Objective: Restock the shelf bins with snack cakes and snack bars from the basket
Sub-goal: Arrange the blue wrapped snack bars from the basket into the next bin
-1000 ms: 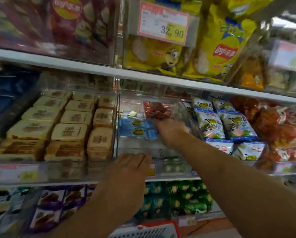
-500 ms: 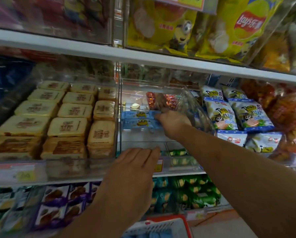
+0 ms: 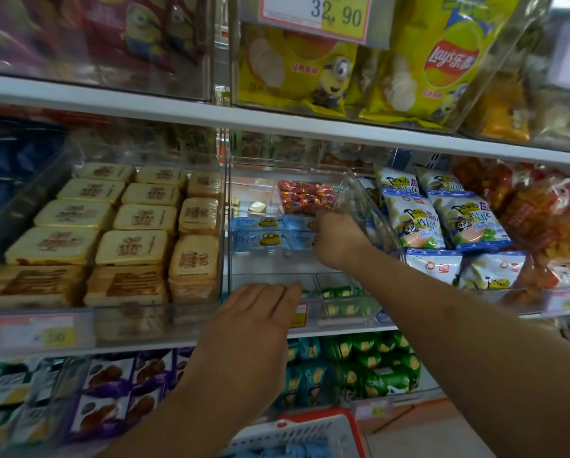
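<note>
The left hand (image 3: 254, 320) is lying flat, fingers straight, against the front wall of the clear shelf bin (image 3: 260, 282). The right hand (image 3: 338, 241) is reaching into that bin, fingers curled at the blue snack cake packets (image 3: 260, 233); whether it is gripping one I cannot tell. Those packets are lying in 2 rows near the back of the bin, with a red candy bag (image 3: 305, 196) behind them. The red-rimmed basket (image 3: 313, 433) is sitting below, holding more blue packets.
</note>
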`<control>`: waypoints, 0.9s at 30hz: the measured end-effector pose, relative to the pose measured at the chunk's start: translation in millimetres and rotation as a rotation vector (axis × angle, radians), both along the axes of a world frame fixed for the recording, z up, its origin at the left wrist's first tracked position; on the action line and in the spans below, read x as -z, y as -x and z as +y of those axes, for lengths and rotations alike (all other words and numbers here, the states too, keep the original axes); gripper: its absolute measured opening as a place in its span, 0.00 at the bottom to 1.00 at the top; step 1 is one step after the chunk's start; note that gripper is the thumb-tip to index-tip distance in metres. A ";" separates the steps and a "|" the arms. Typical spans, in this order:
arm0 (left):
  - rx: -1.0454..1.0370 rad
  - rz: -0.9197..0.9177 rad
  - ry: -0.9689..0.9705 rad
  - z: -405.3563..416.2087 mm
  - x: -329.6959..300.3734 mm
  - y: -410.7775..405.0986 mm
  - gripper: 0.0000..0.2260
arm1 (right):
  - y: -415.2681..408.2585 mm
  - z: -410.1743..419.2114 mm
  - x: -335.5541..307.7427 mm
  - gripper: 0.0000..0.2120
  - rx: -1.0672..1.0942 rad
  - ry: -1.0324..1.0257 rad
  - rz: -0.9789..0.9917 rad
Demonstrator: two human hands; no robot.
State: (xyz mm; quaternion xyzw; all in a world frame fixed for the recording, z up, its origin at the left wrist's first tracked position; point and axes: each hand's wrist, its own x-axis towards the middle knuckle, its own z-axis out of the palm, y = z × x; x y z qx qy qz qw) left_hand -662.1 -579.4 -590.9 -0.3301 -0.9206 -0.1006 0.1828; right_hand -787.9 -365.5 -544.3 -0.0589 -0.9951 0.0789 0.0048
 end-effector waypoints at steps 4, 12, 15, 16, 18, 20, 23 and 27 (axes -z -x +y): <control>0.031 -0.040 -0.007 -1.1 -1.1 -0.6 0.37 | -42.1 -2.9 -14.4 0.12 0.071 0.245 0.121; 0.051 -0.177 -0.108 -14.4 -11.9 -28.7 0.40 | -206.7 -35.0 -1.5 0.16 -0.002 0.526 0.360; 0.072 -0.208 -0.167 -35.1 -1.9 -67.1 0.38 | -253.7 -44.2 42.1 0.15 0.040 0.552 0.158; 0.066 -0.226 -0.169 -44.8 8.7 -81.4 0.36 | -267.8 -48.2 60.4 0.14 0.064 0.564 0.056; -0.007 -0.321 -0.143 -64.1 37.9 -109.5 0.33 | -295.1 -56.2 99.0 0.09 0.083 0.553 -0.090; -0.103 -0.466 -0.049 -88.6 80.2 -134.0 0.31 | -321.8 -63.2 138.7 0.07 0.069 0.486 -0.192; -0.242 -0.645 0.093 -125.8 143.4 -164.8 0.33 | -351.9 -72.5 189.1 0.06 0.134 0.489 -0.410; -0.430 -0.904 0.260 -157.7 191.0 -190.6 0.37 | -374.4 -78.8 246.9 0.08 0.154 0.461 -0.652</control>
